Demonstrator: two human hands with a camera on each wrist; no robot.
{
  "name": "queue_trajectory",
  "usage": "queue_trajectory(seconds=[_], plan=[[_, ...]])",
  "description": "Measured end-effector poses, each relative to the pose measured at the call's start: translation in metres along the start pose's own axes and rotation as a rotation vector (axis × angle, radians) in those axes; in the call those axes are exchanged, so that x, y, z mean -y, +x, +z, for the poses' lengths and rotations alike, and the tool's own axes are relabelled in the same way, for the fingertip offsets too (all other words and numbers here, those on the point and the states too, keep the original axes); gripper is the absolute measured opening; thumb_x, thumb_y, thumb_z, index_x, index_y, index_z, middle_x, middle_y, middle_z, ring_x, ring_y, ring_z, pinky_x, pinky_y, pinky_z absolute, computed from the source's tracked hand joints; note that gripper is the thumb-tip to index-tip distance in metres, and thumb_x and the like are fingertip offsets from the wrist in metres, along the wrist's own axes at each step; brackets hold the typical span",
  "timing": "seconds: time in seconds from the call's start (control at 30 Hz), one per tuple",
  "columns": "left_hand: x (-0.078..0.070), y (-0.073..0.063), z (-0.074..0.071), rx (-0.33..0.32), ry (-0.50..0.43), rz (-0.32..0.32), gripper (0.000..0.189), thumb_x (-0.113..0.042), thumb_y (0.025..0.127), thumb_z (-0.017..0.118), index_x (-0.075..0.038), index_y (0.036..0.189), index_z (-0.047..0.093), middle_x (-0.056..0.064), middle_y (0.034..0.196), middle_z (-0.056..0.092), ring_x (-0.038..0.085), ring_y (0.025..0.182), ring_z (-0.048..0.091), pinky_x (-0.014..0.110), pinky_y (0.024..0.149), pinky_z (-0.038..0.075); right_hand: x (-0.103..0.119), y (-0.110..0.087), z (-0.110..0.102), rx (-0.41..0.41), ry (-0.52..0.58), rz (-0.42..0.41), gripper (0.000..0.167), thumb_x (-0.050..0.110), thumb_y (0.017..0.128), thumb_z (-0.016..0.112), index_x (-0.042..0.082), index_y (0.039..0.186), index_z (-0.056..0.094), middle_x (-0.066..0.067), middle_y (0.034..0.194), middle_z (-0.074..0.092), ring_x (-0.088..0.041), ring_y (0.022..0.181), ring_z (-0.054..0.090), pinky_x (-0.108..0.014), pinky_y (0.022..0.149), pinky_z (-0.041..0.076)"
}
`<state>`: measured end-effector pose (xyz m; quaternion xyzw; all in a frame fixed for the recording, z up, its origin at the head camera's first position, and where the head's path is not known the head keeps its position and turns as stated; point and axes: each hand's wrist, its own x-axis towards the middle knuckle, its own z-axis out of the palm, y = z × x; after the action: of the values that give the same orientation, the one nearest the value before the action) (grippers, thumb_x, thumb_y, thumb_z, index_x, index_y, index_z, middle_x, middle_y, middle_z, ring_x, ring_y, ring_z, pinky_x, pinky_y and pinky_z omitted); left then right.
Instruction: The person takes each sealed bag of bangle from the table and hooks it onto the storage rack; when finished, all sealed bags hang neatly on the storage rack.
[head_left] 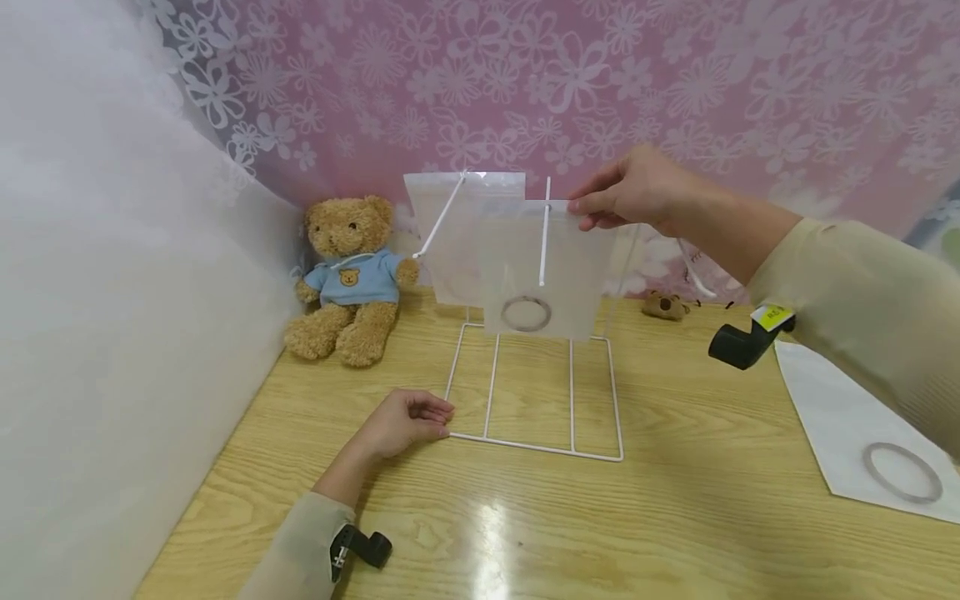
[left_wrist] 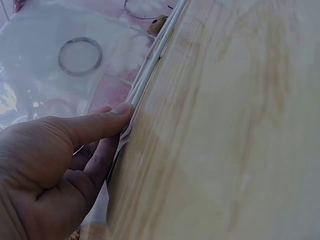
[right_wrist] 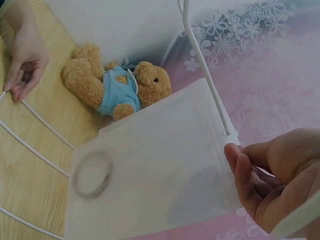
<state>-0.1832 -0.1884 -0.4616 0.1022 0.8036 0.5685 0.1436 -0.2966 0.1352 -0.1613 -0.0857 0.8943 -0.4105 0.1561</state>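
A white wire rack (head_left: 525, 444) stands on the table, its slanted prongs rising above the base. My left hand (head_left: 401, 423) pinches the front left corner of that base, thumb on the rod in the left wrist view. My right hand (head_left: 637, 192) pinches the top right corner of a frosted zip bag (right_wrist: 150, 170) with a grey ring-shaped thing (right_wrist: 93, 174) showing in its lower part. A white prong (right_wrist: 207, 70) meets this bag near the top edge, close to my right fingertips. Behind it, a second translucent bag (head_left: 453, 250) hangs at another prong on the left.
A teddy bear (head_left: 352, 279) in a blue hoodie sits left of the rack. At the right lies another white bag (head_left: 840, 425) bearing a ring (head_left: 902, 472). A small brown plush (head_left: 665, 305) lies at the back, before a pink flowered curtain (head_left: 480, 75).
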Motion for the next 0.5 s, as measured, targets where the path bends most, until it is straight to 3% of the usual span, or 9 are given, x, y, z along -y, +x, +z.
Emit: queue_trajectory(seconds=[0.5], plan=[[0.001,0.000,-0.002,-0.002,-0.021,-0.015,0.031,-0.005,0.085,0.078,-0.001,0.115,0.071,0.016,0.110,0.073,0.019,0.095,0.069,0.024,0.082,0.059,-0.008,0.030,-0.007,-0.071,0.044,0.000,0.044,0.026,0.091,0.075,0.004,0.128,0.067,0.008,0.084,0.072,-0.008,0.074,0.070,-0.020,0.072,0.060]])
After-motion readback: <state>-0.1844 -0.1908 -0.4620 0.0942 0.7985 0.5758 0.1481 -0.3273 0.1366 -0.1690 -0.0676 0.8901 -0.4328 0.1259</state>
